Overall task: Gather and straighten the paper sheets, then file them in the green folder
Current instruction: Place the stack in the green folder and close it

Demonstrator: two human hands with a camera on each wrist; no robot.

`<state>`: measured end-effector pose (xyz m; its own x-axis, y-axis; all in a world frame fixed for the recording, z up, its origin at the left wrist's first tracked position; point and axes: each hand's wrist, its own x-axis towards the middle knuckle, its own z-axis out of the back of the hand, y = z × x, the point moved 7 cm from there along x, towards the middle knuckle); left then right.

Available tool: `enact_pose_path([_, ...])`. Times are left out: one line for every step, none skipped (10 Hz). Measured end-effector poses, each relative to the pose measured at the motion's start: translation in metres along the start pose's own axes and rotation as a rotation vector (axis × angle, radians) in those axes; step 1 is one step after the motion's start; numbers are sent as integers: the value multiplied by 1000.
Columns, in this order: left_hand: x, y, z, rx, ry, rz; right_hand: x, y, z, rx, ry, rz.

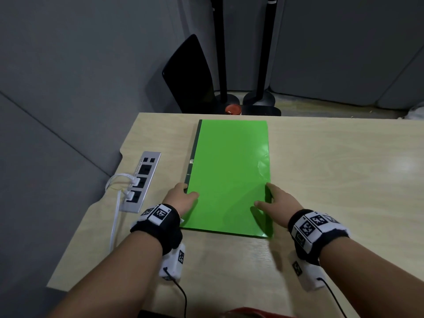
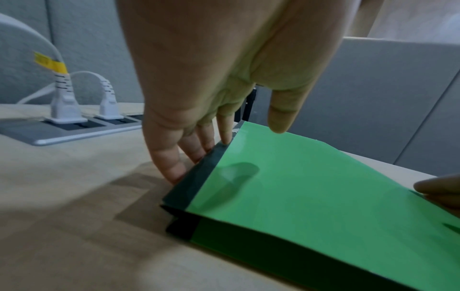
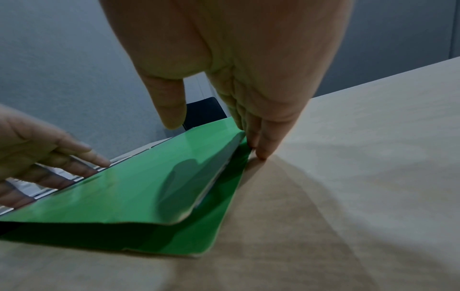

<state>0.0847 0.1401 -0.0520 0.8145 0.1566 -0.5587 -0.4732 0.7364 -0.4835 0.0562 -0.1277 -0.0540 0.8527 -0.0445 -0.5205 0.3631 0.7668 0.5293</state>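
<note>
We had the closed green folder (image 1: 229, 175) flat on the surface (image 1: 332, 180), left hand (image 1: 181, 198) and right hand (image 1: 277, 203) relaxed, straight fingers touching its side edges.

Dim overhead light, soft shadows, wide-angle edge bending, wrist views blurred

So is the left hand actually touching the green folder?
Touching: in the left wrist view, the left hand's fingertips press against the folder's dark spine edge.

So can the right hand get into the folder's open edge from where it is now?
Probably yes: the right hand already has fingertips at the green folder's open side, where the cover lifts slightly, with nothing blocking.
</note>
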Motion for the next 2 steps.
enact_pose_path([2, 4, 2, -17, -3, -4, -5, 0, 3, -2, 21, 19])
enact_pose_path([-8, 11, 7, -73, -35, -14, -22, -2, 23, 14, 25, 47])
